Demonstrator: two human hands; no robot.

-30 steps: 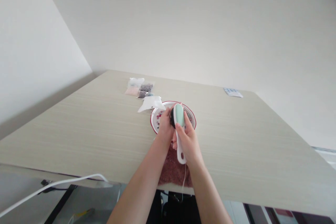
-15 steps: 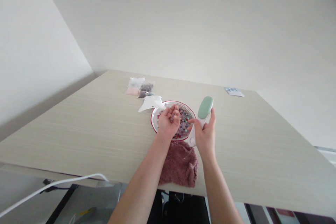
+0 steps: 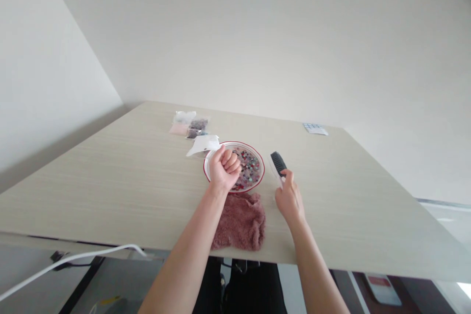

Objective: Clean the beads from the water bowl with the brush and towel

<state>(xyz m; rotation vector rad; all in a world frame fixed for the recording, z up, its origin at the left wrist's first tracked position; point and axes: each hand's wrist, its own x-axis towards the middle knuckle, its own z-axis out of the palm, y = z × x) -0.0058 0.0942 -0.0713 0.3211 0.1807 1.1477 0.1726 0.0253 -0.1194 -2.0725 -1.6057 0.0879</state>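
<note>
My left hand is closed in a fist over the left part of a white plate with a red rim. Its palm cannot be seen; a moment ago beads lay in it. Many small coloured beads are spread in the plate. To the right of the plate, my right hand grips the white handle of a brush, close to the tabletop. The brush's dark bristles show now. Whether it touches the table I cannot tell.
A fuzzy reddish-brown cloth lies in front of the plate. A white packet overlaps the plate's left rim. Behind it are clear bags of beads. A blue-and-white sheet lies at the back right. A white cable runs at the lower left.
My left hand has closed from a cupped palm holding beads into a fist. My right hand has turned the brush from its green back to its bristles and lowered it beside the plate.
</note>
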